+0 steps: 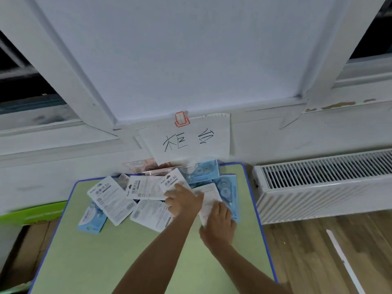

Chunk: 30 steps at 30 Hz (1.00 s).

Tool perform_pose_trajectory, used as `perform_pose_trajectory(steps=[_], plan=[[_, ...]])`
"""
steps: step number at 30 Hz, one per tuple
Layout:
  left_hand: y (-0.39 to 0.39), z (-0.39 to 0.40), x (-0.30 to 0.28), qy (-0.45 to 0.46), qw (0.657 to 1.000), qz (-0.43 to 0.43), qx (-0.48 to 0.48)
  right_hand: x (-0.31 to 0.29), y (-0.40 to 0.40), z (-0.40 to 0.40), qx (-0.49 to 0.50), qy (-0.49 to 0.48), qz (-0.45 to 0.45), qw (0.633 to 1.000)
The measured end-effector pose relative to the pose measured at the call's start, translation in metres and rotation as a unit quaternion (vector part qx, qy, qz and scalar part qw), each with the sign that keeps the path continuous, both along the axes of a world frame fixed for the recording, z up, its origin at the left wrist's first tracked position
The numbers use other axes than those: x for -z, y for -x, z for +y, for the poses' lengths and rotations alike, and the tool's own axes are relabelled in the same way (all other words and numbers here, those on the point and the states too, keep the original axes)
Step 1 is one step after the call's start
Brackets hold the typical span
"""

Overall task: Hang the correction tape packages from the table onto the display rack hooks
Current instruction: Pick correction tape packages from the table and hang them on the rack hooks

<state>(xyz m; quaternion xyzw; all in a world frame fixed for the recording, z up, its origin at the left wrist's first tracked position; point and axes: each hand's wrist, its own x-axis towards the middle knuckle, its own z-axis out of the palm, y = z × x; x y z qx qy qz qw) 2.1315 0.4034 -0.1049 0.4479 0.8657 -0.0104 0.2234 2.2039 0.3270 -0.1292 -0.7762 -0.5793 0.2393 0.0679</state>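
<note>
On the far half of the green surface [118, 257], against the white wall, a loose heap of correction tape packages [148, 194] is spread, some white-backed and face down, some showing pale blue fronts. The left hand [182, 201] is laid over the middle of the heap, its fingers curled onto a white-backed package [172, 179] whose far end is tilted up off the pile; it appears to be gripped, though the thumb is hidden. The right hand [220, 224] is seen just right of it and nearer, fingers curled around the near edge of another white package [209, 200], which seems to be pinched and partly lifted. A blue package [228, 185] is left lying beside and partly under that hand.

A handwritten paper sign [188, 139] is held to the wall ledge by a red-edged clip [181, 119] above the heap. A white radiator [324, 183] is set on the right above the wooden floor [318, 251], and a green box [31, 213] is seen at the left edge.

No display rack or hooks are shown in the view, so nothing can be counted as hung. Judged from the many packages left on the surface, the task is taken to be at an early or middle stage, with picking up in hand and carrying and hanging yet to be done.
</note>
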Motion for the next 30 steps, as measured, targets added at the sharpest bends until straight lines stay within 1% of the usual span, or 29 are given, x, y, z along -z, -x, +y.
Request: perform_pose_trajectory(steps=[3, 6, 9, 11, 14, 17, 19, 21, 23, 25, 28, 30], plan=[[0.001, -0.004, 0.0, -0.002, 1.0, 0.001, 0.009, 0.0, -0.002, -0.002, -0.015, 0.003, 0.001, 1.0], [0.007, -0.01, -0.007, -0.016, 0.998, -0.064, 0.001, -0.006, -0.002, -0.006, -0.028, 0.012, 0.021, 0.999], [0.013, -0.02, -0.018, -0.065, 0.99, -0.127, 0.001, -0.013, -0.001, -0.015, -0.042, 0.027, 0.01, 0.999], [0.019, -0.029, -0.024, -0.101, 0.984, -0.15, 0.01, -0.021, 0.0, -0.024, -0.027, 0.036, 0.038, 0.998], [0.034, -0.044, -0.032, -0.118, 0.979, -0.163, 0.023, -0.037, 0.004, -0.035, -0.017, 0.004, 0.099, 0.995], [0.054, -0.063, -0.039, -0.134, 0.974, -0.182, 0.027, -0.061, 0.007, -0.055, 0.018, -0.042, 0.109, 0.993], [0.067, -0.079, -0.043, -0.151, 0.968, -0.198, 0.038, -0.075, 0.009, -0.072, 0.061, -0.073, 0.125, 0.988], [0.077, -0.096, -0.047, -0.166, 0.961, -0.216, 0.038, -0.092, 0.01, -0.092, 0.125, -0.1, 0.163, 0.974], [0.084, -0.114, -0.051, -0.178, 0.954, -0.236, 0.041, -0.105, 0.009, -0.113, 0.176, -0.134, 0.175, 0.959], [0.087, -0.131, -0.055, -0.195, 0.943, -0.261, 0.068, -0.115, 0.004, -0.137, 0.216, -0.172, 0.181, 0.944], [0.083, -0.154, -0.061, -0.217, 0.922, -0.299, 0.113, -0.124, -0.009, -0.171, 0.222, -0.194, 0.205, 0.933], [0.073, -0.165, -0.065, -0.216, 0.908, -0.329, 0.142, -0.129, -0.022, -0.194, 0.238, -0.208, 0.228, 0.921]])
